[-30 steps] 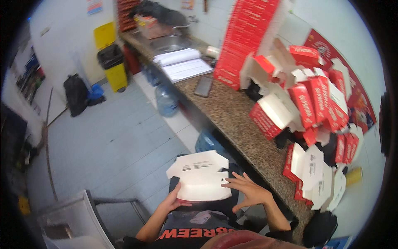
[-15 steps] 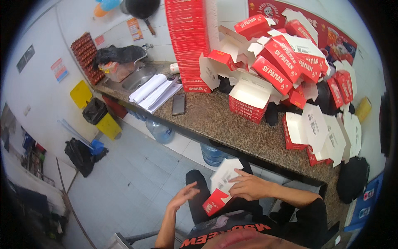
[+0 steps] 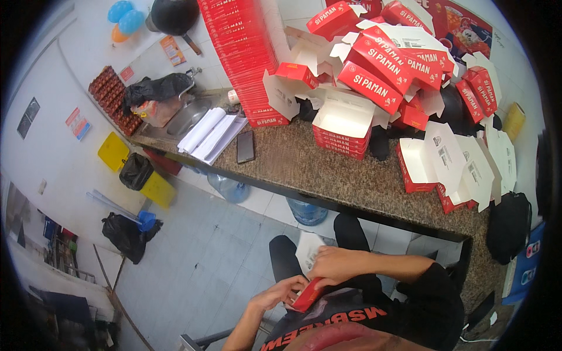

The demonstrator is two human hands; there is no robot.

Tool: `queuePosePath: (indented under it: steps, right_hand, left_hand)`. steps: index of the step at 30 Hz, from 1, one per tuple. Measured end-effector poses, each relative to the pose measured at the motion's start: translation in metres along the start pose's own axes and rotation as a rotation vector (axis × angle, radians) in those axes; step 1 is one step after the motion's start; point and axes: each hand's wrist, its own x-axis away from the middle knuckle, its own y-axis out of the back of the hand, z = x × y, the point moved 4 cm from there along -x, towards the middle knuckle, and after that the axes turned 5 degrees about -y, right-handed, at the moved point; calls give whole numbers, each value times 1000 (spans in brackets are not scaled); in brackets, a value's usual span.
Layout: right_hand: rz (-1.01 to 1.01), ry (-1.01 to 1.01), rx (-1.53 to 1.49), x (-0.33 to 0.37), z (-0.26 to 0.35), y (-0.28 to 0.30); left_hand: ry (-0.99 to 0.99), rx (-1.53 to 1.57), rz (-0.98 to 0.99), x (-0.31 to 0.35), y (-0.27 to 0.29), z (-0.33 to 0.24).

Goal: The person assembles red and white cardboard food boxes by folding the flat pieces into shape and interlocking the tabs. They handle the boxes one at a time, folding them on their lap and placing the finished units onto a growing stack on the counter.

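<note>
Over my lap is a red and white cardboard food box (image 3: 308,297), its white lid flap standing up and away from me. The fingers of my left hand (image 3: 280,294) are closed on the box's near left end. From the right, my right hand (image 3: 338,265) grips the box where the lid meets the red body, hiding part of it. On the counter beyond, a short nested stack of open boxes (image 3: 341,140) stands in front of a heap of folded red boxes (image 3: 383,70).
Along the granite counter (image 3: 281,158) stand a tall stack of flat red cartons (image 3: 240,55), a phone (image 3: 246,147), papers (image 3: 209,136) and a sink (image 3: 188,116). Open boxes (image 3: 418,164) sit at its right end. Water bottles (image 3: 307,212) stand underneath; a yellow bin (image 3: 157,187) is at left.
My left hand has come in from beside the box and taken hold of its near end. The red part is now more folded up, and the box has come closer to my body.
</note>
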Motion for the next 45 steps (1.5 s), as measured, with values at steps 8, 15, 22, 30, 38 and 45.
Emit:
queuePosePath:
  steps: [8, 15, 22, 30, 38, 45]
  right_hand:
    - [-47, 65, 340, 29, 16, 15]
    - [-753, -108, -384, 70, -24, 1]
    - [-483, -163, -473, 33, 13, -53]
    - [-341, -489, -562, 35, 5, -48]
    - [-368, -405, -547, 28, -13, -82]
    - [-142, -568, -634, 26, -9, -71]
  left_hand:
    - [219, -75, -234, 3, 1, 43]
    - [304, -20, -253, -5, -11, 37]
    - [205, -140, -218, -13, -14, 37]
    - [247, -89, -279, -11, -20, 36]
    - [184, -160, -242, -16, -18, 43]
    - [148, -161, -246, -18, -18, 48]
